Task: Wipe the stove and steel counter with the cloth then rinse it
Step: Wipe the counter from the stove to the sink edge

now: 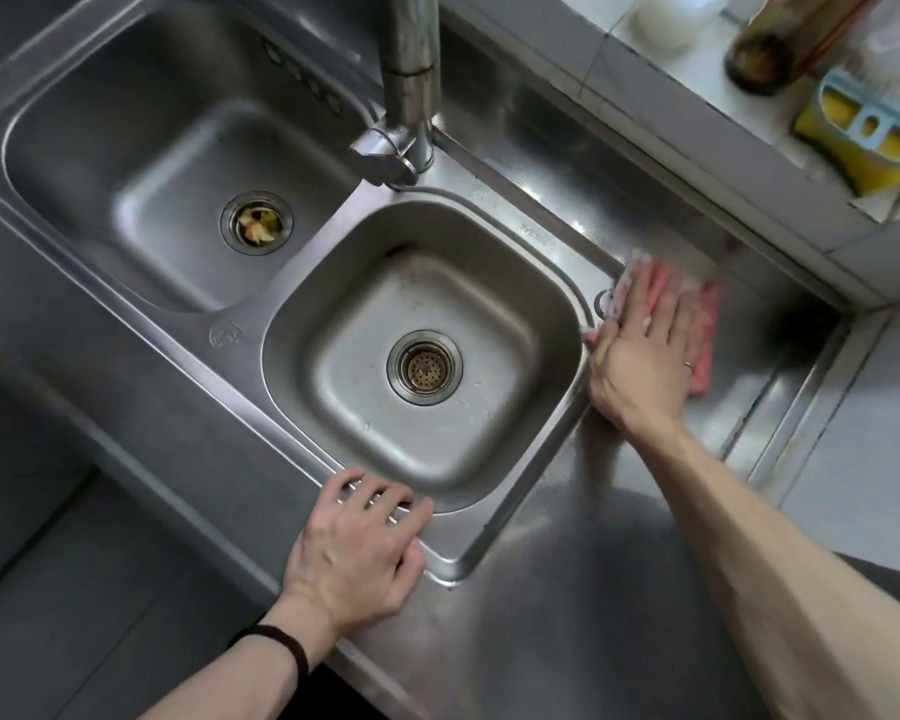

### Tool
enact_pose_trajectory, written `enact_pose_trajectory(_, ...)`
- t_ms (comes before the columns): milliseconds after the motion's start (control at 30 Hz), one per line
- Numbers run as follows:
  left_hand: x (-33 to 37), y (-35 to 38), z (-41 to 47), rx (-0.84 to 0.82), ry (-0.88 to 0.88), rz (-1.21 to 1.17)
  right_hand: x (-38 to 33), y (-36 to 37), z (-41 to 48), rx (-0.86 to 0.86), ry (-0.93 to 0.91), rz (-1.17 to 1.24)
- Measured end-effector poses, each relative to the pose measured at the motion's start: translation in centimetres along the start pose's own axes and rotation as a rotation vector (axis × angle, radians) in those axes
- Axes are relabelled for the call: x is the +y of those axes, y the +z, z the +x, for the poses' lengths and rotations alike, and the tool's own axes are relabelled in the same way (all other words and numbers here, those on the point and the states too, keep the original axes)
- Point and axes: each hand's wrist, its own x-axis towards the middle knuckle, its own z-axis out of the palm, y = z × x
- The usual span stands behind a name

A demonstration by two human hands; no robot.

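Note:
A pink cloth [705,324] lies flat on the steel counter [593,589], just right of the smaller sink basin [333,304]. My right hand [645,350] presses palm-down on the cloth with fingers spread, covering most of it. My left hand [357,548] rests flat on the sink's front rim, fingers apart, holding nothing. The stove is out of view.
A larger basin [100,148] sits to the left with food scraps in its drain [257,221]. The tap [411,85] rises between the basins. On the tiled ledge at the upper right stand a yellow sponge in a blue holder [863,142], a brown bottle [759,59] and a white container [668,18].

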Motion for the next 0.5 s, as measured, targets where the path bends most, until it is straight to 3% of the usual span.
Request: enact_pose_trajectory(500,-1.3,0.2,-0.3,0.108,0.069,-0.114,-8.0,4.9,-26.5,-0.105,0.035,-0.038)
